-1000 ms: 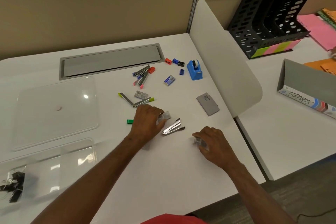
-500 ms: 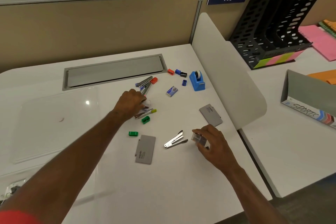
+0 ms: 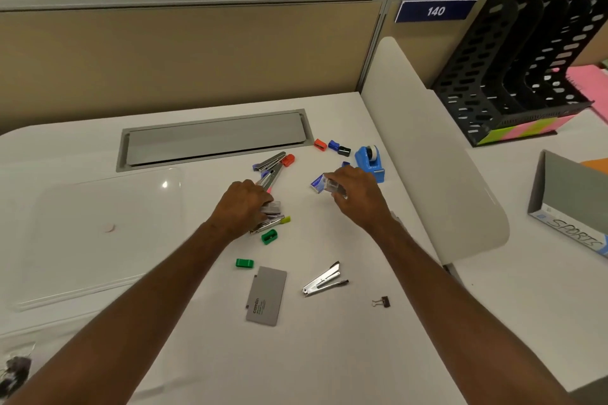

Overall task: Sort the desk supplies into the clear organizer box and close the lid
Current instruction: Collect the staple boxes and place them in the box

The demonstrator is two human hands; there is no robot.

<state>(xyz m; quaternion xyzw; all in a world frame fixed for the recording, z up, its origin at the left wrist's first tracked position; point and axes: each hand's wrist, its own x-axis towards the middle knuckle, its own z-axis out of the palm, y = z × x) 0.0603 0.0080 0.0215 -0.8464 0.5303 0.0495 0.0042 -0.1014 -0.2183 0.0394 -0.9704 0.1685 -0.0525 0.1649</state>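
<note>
My left hand (image 3: 243, 209) is closed on a small grey box (image 3: 272, 207) beside a yellow-tipped metal stapler (image 3: 269, 223). My right hand (image 3: 357, 196) holds a small clear box (image 3: 336, 188) right over a blue staple box (image 3: 316, 183). The clear lid (image 3: 98, 233) lies flat at the left. Only a corner of the clear organizer box (image 3: 14, 368), with black clips in it, shows at the bottom left. Loose on the desk are two green sharpeners (image 3: 269, 236) (image 3: 244, 262), a grey case (image 3: 266, 296), a silver stapler (image 3: 324, 279) and a binder clip (image 3: 381, 301).
More metal staplers (image 3: 273, 164) lie behind my left hand. Small red (image 3: 319, 144), blue (image 3: 333, 145) and black (image 3: 344, 151) sharpeners sit by a blue tape dispenser (image 3: 370, 158). A white divider (image 3: 427, 158) bounds the desk's right side; beyond it stands a black file rack (image 3: 526, 69).
My right hand has carried the clear box from beside the silver stapler up to the blue staple box. My left hand has shifted slightly onto the grey box. The view has tilted upward.
</note>
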